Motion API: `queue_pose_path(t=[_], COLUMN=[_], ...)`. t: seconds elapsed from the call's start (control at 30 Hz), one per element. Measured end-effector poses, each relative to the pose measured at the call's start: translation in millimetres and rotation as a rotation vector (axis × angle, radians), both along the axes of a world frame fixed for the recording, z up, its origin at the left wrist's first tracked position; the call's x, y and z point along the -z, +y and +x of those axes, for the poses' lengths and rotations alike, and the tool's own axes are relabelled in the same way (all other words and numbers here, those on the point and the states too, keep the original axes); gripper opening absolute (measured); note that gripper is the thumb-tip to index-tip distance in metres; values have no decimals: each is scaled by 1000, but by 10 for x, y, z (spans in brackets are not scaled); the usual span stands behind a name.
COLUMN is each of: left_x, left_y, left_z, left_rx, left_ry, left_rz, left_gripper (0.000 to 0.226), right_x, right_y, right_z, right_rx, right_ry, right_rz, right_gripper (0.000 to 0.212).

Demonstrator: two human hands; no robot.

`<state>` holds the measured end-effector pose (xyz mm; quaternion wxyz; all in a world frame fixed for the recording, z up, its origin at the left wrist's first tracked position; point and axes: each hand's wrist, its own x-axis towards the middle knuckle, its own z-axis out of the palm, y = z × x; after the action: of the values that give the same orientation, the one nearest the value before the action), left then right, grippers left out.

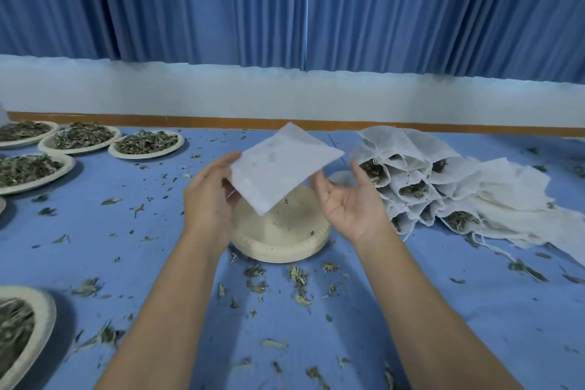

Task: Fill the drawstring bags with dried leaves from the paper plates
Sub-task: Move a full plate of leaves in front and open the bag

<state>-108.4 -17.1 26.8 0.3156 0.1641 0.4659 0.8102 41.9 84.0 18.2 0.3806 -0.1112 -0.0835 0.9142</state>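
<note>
Fabric, white and flat, fills the middle of the view: an empty drawstring bag (285, 165) held tilted in the air above a stack of empty paper plates (278, 250). The left hand (209, 199) has the bag in its grip, with the thumb on top of the bag's left edge and the fingers curled beneath. The right hand (348, 204) sits just right of the bag, palm turned up, its grip released and its fingers loosely spread. Its fingertips are at the bag's lower right edge, and whether they touch the cloth cannot be told.

The stack rests near the middle of the blue tabletop (443, 310), with a few leaf crumbs in the top plate. To the right lies a pile of filled bags (411, 182), their open mouths facing the person and showing dried leaves inside, with drawstrings trailing loose. On the far left, four paper plates heaped with dried leaves (142, 155) sit close together. Another full plate (47, 317) is cut off by the near left edge. Loose leaf scraps (299, 275) are scattered over the tabletop, thickest between the forearms. Behind the tabletop a white wall (221, 95) runs below a pleated blue curtain (190, 3).
</note>
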Motion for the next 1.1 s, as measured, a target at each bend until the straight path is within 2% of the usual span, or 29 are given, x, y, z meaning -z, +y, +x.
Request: queue_pose_path(t=[0.03, 0.07, 0.13, 0.2, 0.23, 0.3, 0.43, 0.5, 0.6, 0.67, 0.77, 0.87, 0.93, 1.03, 1.1], left_x=[3, 18, 70, 151, 197, 249, 279, 280, 271, 278, 274, 251, 232, 216, 206], left_y=[20, 43, 83, 119, 128, 136, 121, 110, 86, 71, 65, 79, 91, 89, 81], left_z=[22, 45, 94, 132, 150, 179, 212, 208, 208, 212, 213, 187, 169, 170, 194], left_rx=[4, 19, 58, 40, 6, -65, -143, -221, -276, -269, -248, -212, -176, -121, -100], left_ry=[-39, -65, -35, 197, 362, 610, 776, 893, 992, 1032, 995, 945, 935, 952, 978], left_rz=[25, 39, 28, -92, -170, -270, -384, -451, -494, -519, -530, -514, -513, -509, -507], left_gripper=[25, 22, 19, 28, 33, 30, 22, 23, 23, 21, 16, 11, 20, 37, 38], right_x=[-9, -23, -64, -39, -19, -8, -28, -73, -128, -124, -96, -66, -29, 4, 12], right_y=[-14, -22, -78, -123, -134, -157, -183, -178, -156, -145, -146, -131, -106, -84, -69], right_z=[-23, -50, -112, -132, -121, -91, -86, -67, -31, -37, -89, -113, -113, -121, -125], right_rx=[1, 32, 201, 403, 446, 380, 157, 54, -12, 55, 168, 215, 232, 239, 220], right_ry=[-9, -116, -652, -1198, -1381, -1556, -1717, -1673, -1256, -1134, -1116, -1164, -1179, -1117, -1060], right_rz=[32, 132, 505, 924, 1105, 1304, 1405, 1353, 1126, 1108, 1185, 1212, 1205, 1114, 1066], right_gripper=[67, 69, 54, 49, 48, 44, 55, 59, 51, 40, 21, 23, 26, 17, 17])
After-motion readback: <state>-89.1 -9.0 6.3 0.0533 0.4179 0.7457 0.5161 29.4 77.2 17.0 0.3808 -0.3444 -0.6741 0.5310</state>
